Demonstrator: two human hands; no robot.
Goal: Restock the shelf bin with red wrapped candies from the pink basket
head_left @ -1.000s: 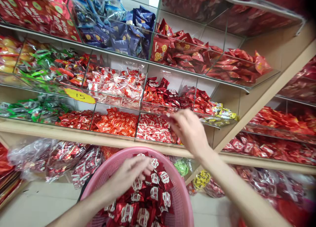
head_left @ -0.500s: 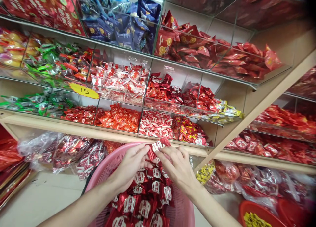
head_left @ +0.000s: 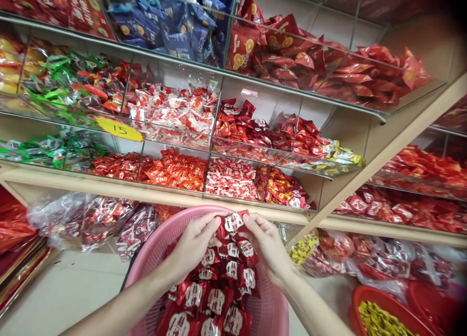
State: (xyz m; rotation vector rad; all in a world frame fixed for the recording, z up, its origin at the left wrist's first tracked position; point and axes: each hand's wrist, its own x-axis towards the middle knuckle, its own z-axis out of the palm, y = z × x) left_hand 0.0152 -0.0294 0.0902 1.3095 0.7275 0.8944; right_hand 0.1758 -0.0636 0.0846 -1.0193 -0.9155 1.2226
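A red candy packet (head_left: 233,222) with a white printed patch is stretched between my two hands, over the far part of a pink mesh basket (head_left: 140,277). My left hand (head_left: 197,241) pinches its left end between thumb and fingers. On the other side, my right hand (head_left: 264,243) grips the right end the same way. Below them, several dark red packets (head_left: 215,302) of the same look lie in rows inside the basket, their white patches facing up.
Wooden shelving (head_left: 160,192) with glass dividers holds wrapped sweets beyond the basket. A yellow tag (head_left: 119,128) reads 15. Clear bags (head_left: 105,221) of sweets lie under the shelf at left. A red tub (head_left: 359,307) with yellow sweets (head_left: 383,319) stands on the floor at right.
My right hand has shifted to the right and turned, from covering the packet to holding its right end. The packet now lies flatter, its print showing. The view has shifted slightly.
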